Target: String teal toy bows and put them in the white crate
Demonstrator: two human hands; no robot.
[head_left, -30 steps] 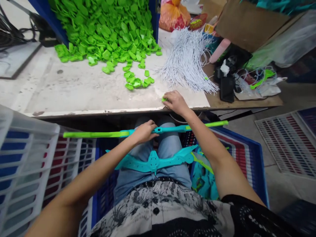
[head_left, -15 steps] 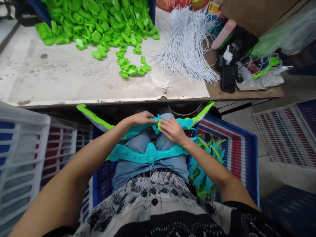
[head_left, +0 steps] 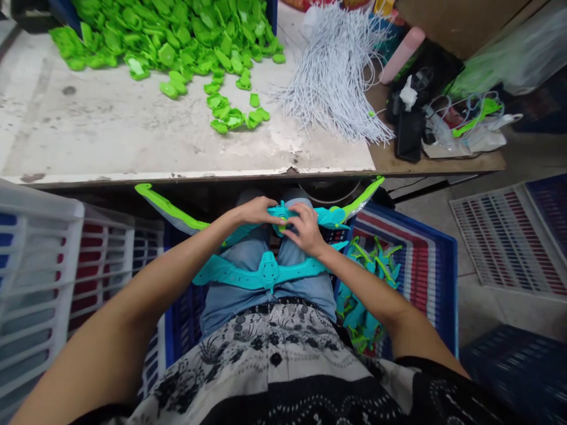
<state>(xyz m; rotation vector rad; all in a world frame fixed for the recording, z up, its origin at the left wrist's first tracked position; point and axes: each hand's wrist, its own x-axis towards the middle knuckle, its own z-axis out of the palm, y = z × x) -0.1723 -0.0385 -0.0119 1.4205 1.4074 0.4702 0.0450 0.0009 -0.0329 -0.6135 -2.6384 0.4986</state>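
A turquoise toy bow [head_left: 328, 217] with bright green, grey-edged tips lies across my knees, just below the table edge. My left hand [head_left: 258, 211] is closed on its middle section, the thumb at the centre. At that centre sits a small green plastic piece [head_left: 282, 224], partly covered by fingers. My right hand [head_left: 305, 227] curves its thumb and fingers around this piece from the right. Nearer my body, a second turquoise bow part [head_left: 290, 273] rests on my thighs, untouched, with a raised oval hub at its middle.
On the table [head_left: 133, 133] lie a heap of green plastic pieces [head_left: 177, 41], a bundle of white strings [head_left: 332, 82] and a phone [head_left: 408, 136]. A blue crate [head_left: 449, 283] at my right holds turquoise and green parts [head_left: 374, 295]. A white crate [head_left: 39, 283] stands left.
My right hand's fingers have lifted and curled from lying flatter over the bow's centre, showing more of the green piece. My left hand stays on the bow. The camera view has shifted slightly.
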